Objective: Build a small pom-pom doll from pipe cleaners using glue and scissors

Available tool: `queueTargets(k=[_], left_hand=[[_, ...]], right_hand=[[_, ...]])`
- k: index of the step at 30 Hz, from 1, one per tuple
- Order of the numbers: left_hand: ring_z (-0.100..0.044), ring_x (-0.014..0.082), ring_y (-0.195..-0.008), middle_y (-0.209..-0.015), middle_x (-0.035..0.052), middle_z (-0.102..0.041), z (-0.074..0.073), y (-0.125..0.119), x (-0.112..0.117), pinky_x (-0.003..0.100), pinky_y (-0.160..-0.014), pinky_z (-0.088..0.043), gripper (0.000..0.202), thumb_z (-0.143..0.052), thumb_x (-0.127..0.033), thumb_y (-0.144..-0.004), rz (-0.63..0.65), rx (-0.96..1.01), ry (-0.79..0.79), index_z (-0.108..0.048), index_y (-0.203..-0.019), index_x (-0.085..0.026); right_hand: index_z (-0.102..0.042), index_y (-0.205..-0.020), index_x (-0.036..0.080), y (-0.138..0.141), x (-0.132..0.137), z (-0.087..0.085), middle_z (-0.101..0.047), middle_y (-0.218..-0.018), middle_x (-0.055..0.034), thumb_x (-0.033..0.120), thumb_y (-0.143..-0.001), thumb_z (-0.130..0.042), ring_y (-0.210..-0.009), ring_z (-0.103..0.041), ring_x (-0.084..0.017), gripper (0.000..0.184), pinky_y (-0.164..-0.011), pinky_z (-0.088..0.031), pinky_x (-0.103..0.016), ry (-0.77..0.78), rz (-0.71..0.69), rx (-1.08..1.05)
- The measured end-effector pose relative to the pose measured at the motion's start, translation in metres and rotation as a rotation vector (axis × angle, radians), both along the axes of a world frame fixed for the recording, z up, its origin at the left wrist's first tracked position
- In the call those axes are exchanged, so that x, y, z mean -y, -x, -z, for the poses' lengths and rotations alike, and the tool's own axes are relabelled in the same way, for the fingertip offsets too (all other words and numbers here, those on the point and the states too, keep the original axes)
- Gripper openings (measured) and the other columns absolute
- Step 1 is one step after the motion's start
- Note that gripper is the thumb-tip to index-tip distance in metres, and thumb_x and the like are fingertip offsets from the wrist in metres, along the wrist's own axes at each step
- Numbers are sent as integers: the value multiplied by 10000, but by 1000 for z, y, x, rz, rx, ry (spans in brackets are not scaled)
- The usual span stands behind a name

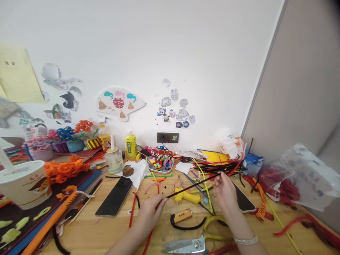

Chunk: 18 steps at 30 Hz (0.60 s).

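Note:
A black pipe cleaner (191, 186) stretches between both hands above the wooden table (111, 232). My left hand (148, 212) pinches its lower left end. My right hand (225, 191) pinches it near the upper right end, just in front of a heap of black, red and yellow pipe cleaners (220, 163). Under the strand lies a yellow glue gun (186, 197). A phone (243, 202) lies by my right hand.
Scissors with yellow handles (191, 245) and an orange utility knife (182, 216) lie near the front. A dark phone (114, 197), a paper cup (25, 182), a jar (114, 160), a yellow bottle (130, 144), a figurine tray (160, 161) and plastic bags (300, 177) surround the work spot.

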State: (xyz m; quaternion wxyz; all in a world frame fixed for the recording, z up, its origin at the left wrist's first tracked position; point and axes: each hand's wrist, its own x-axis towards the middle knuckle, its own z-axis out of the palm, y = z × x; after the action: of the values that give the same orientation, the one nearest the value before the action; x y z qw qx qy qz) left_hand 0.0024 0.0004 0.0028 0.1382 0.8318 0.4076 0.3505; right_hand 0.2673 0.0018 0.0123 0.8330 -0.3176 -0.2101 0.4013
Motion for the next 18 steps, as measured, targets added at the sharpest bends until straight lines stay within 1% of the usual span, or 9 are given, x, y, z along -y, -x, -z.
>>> queueTargets(k=[3,6,7,9,10,12,15,17,18], left_hand=[[-615,160,-681,-726,45,-678,0,-1,0,237,-636,-470,292,-379,-272,-870,62,62,104,-642,-796,-168],[-614,151,-685,-693,33,-664,5,-2,-1,228,-654,-473,287,-377,-246,-867,140,72,134,-654,-833,-176],[-620,152,-705,-724,38,-677,7,-2,-1,228,-669,-478,274,-386,-241,-862,159,66,140,-655,-876,-186],[-634,162,-728,-768,46,-703,11,-3,-2,235,-681,-491,245,-428,-251,-840,130,77,126,-661,-902,-206],[-640,166,-738,-788,50,-711,12,-3,-2,237,-685,-497,241,-439,-252,-834,112,90,119,-665,-909,-214],[-648,171,-740,-801,54,-722,12,-4,-1,237,-685,-505,240,-451,-253,-825,87,116,104,-672,-914,-220],[-654,169,-702,-751,51,-726,11,-7,1,228,-667,-509,246,-451,-246,-823,115,117,95,-686,-891,-215],[-655,164,-683,-731,40,-725,11,-9,3,221,-661,-506,248,-451,-232,-822,150,99,107,-688,-896,-221],[-656,162,-684,-738,33,-727,11,-10,4,217,-660,-505,251,-451,-223,-820,165,91,119,-683,-915,-228]], right_hand=[[-503,-668,185,-4,-2,0,-484,-517,79,276,-673,-647,-435,-430,-58,170,-443,-392,-180,-10,-14,-10],[-496,-659,188,-4,-3,-2,-470,-512,80,313,-676,-654,-426,-429,-63,202,-440,-398,-189,-33,-31,-17],[-513,-677,186,-2,-3,-2,-466,-510,80,332,-675,-658,-419,-424,-65,206,-430,-394,-192,-40,-37,-16],[-563,-755,175,8,-1,-3,-462,-510,76,381,-677,-660,-406,-412,-70,240,-405,-376,-196,-42,-64,21],[-584,-799,169,15,1,-2,-459,-508,72,414,-686,-649,-407,-411,-75,277,-400,-369,-198,-29,-97,77],[-609,-828,162,32,5,1,-487,-532,56,457,-697,-633,-415,-421,-80,323,-411,-369,-206,23,-188,242],[-640,-789,164,57,11,12,-539,-537,38,481,-667,-652,-430,-463,-93,339,-431,-373,-208,116,-401,529],[-652,-729,157,69,14,20,-556,-500,28,501,-682,-626,-425,-479,-97,349,-447,-381,-210,100,-559,671],[-653,-706,154,73,14,23,-562,-486,23,514,-698,-604,-420,-482,-97,363,-452,-386,-212,75,-614,710]])
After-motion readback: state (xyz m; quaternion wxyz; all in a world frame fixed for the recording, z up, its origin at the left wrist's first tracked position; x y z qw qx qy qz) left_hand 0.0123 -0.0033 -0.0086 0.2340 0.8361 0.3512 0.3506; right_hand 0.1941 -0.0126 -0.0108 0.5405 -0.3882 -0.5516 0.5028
